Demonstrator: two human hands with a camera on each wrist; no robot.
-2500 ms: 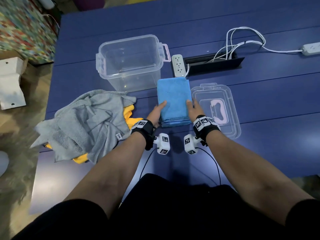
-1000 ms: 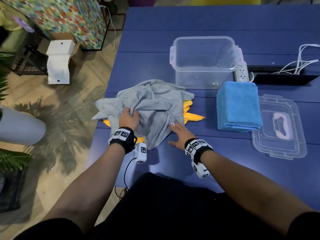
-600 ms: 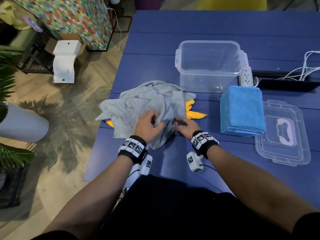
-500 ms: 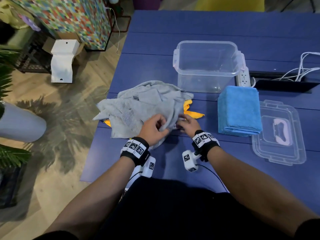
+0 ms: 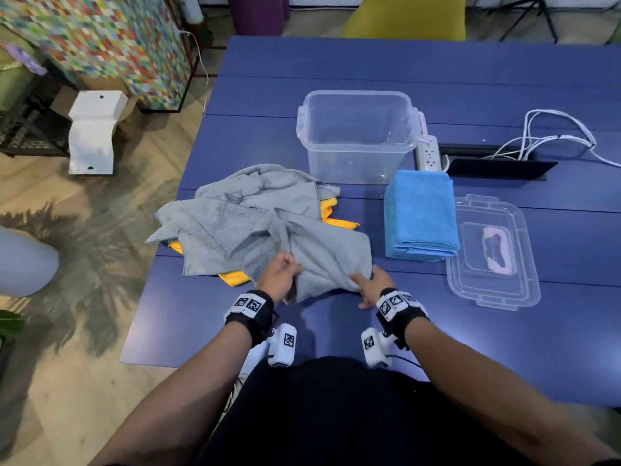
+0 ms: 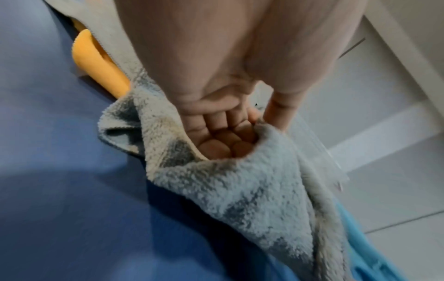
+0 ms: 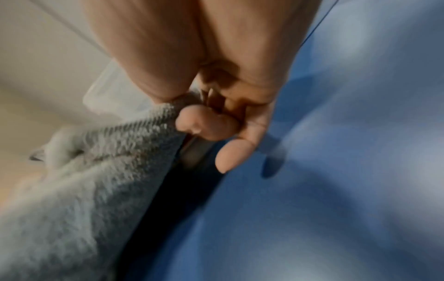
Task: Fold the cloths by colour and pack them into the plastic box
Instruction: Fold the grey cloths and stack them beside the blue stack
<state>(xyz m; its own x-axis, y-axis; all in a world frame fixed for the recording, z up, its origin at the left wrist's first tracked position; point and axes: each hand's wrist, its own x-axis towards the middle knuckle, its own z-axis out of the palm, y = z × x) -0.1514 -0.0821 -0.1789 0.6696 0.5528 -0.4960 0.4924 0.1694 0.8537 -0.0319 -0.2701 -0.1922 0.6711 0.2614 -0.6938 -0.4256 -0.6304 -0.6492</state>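
On the near edge of the blue worktop (image 5: 470, 79), both hands have hold of a grey cloth (image 5: 322, 253). The left hand (image 5: 280, 279) has its fingers (image 6: 223, 140) curled into a fold of the fabric at the near left corner, as the left wrist view shows. The right hand (image 5: 373, 285) pinches the near right edge between thumb and a bent finger, with another finger (image 7: 231, 154) sticking out straight over the worktop. The grey cloth runs away to the far left into a crumpled grey heap (image 5: 235, 210), which lies on top of yellow cloths (image 5: 336, 220) that peek out at its right, left and near sides. Right of the heap sits a folded stack of blue cloths (image 5: 420, 213), squared up and flat. Beyond it, at the far side, stands the clear plastic box (image 5: 358, 136), open, with nothing visible inside. The box's clear lid (image 5: 494, 250) lies flat on the right, just beside the blue stack. A white power strip (image 5: 428, 154) lies between the box and a black cable slot (image 5: 497, 166).
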